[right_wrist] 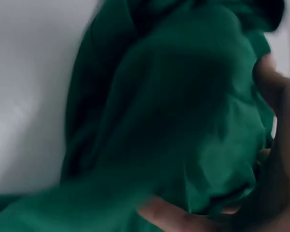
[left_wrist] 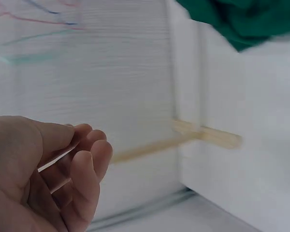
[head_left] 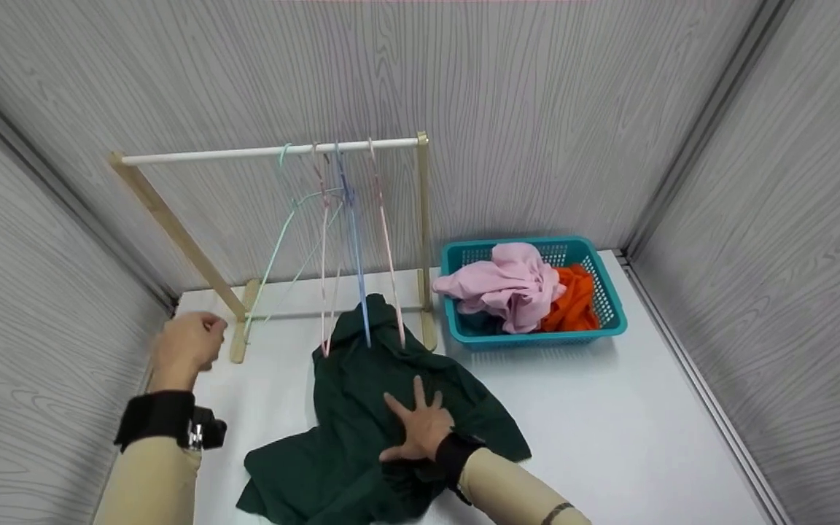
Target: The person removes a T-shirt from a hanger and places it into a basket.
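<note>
A dark green garment [head_left: 362, 408] lies crumpled on the white table, partly under the hangers. With fingers spread, my right hand [head_left: 424, 426] is over the middle of it; in the right wrist view the fingers [right_wrist: 169, 215] lie against the cloth. My left hand [head_left: 190, 339] is raised beside the rack's left post, away from the garment. Its fingers are loosely curled and the thumb is close to the forefinger, with nothing between them in the left wrist view. Several hangers hang from the rack, among them a mint hanger [head_left: 270, 255] and a blue hanger [head_left: 358, 270].
The wooden rack has a white rail [head_left: 205, 155] and a left post [head_left: 179, 237] leaning across the back left. Behind and to the right stands a teal basket [head_left: 613, 302] holding pink cloth [head_left: 511, 281] and orange cloth [head_left: 572, 299]. Grey wood-grain walls [head_left: 537, 124] enclose the table [head_left: 609, 437].
</note>
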`<state>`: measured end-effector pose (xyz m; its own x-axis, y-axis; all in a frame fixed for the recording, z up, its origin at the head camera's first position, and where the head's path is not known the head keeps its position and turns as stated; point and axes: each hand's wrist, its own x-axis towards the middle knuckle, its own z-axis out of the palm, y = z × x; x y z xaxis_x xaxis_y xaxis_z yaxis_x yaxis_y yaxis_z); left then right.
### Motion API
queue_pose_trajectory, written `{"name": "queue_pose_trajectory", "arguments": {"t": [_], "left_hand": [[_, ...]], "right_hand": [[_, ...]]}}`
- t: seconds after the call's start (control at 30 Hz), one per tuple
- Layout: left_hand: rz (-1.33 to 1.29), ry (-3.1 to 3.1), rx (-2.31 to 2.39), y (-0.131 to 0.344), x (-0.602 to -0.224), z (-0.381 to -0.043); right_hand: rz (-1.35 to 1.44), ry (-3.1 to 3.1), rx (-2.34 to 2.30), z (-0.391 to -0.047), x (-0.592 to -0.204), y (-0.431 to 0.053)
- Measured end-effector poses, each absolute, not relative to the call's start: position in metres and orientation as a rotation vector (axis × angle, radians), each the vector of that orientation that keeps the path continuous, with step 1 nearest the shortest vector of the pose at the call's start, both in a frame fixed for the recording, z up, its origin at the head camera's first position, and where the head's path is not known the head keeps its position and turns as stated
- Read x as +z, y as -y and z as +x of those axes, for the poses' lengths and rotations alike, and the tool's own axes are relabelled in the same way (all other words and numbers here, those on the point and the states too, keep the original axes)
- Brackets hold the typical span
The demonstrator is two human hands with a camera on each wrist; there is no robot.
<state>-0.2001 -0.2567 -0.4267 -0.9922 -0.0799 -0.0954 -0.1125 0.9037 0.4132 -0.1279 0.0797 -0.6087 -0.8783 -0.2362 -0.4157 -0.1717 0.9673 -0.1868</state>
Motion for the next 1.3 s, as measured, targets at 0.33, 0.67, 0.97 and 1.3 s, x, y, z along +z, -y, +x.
{"name": "queue_pose_trajectory", "arguments": {"t": [0.33, 0.67, 0.97, 1.3], "left_hand": [[-0.170, -2.691, 0.775, 0.230, -0.520, -0.145], [-0.022, -2.675, 0.823, 0.199, -0.520, -0.145], [0.027, -2.579, 0.870, 0.185, -0.522, -0.139], [0.088, -2.508, 0.901, 0.185, -0.511, -0.134]], "right_hand": [[-0.432, -2.732, 0.329, -0.104, -0.647, -0.058], [-0.575, -2.810, -0.170, -0.106, -0.639, -0.104], [-0.541, -2.648, -0.515, -0.119, -0.617, -0.155], [-0.687, -2.770, -0.714, -0.161, -0.511, -0.217]]}}
